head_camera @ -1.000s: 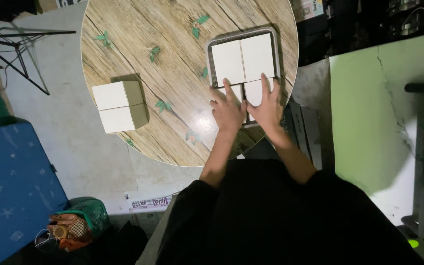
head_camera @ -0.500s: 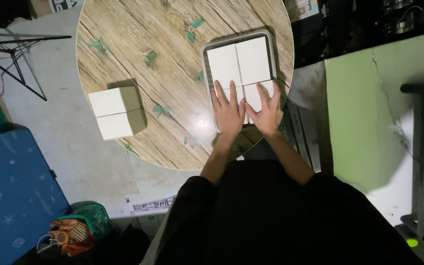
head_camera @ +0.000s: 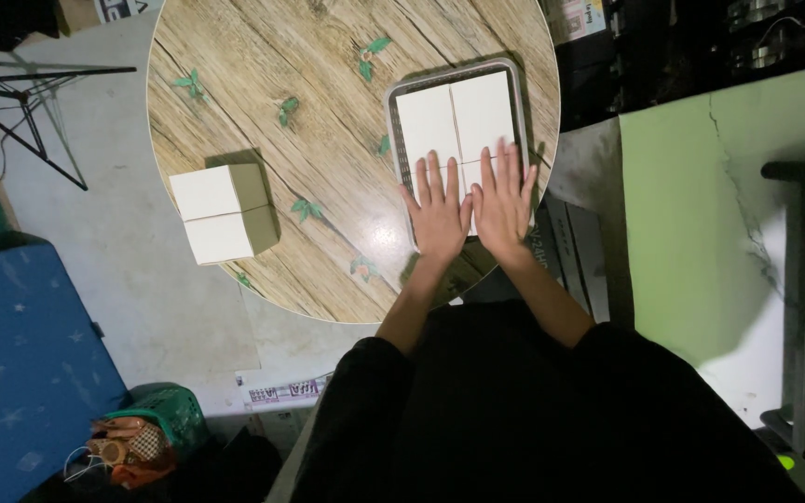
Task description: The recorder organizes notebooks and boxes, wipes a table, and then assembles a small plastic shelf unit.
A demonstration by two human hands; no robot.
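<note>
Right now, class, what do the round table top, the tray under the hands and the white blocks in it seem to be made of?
Round table top: wood-grain look with a leaf pattern and a sheen near the hands, so perhaps a printed laminate, not bare wood.
Tray: grey rim with rounded corners, probably metal or plastic.
White blocks: matte, flat and square-edged, possibly card or foam; it cannot be settled.
Left hand and right hand lie flat on them.

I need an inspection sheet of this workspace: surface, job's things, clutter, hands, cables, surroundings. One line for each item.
Surface: round wood-pattern table with green leaf prints.
Job's things: grey tray holding white square boxes, packed edge to edge.
Clutter: two stacked white boxes at the table's left edge.
Hands: left hand and right hand lie flat, fingers spread, on the near boxes in the tray.
Cables: nothing seen.
Surroundings: black tripod, blue mat, green basket, pale green panel.
</note>
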